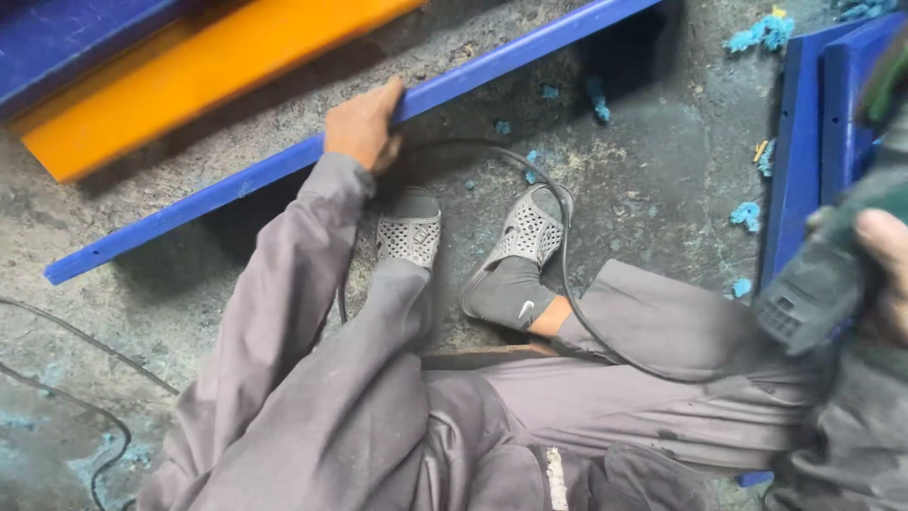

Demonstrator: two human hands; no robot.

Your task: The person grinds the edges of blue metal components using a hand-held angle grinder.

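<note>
Left hand (362, 125) grips one blue bar (284, 163); right hand (884, 274) clasps one power tool (818, 284).

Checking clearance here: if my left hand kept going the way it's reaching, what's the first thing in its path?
Your left hand already grips the blue metal beam. Past it lies bare concrete, then probably the orange beam; depth is unclear.

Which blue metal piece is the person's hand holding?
The long, thin blue bar slanting across the floor: the left hand grips its edge. The other blue pieces, one at the top left corner and one at the right, go untouched.
</note>
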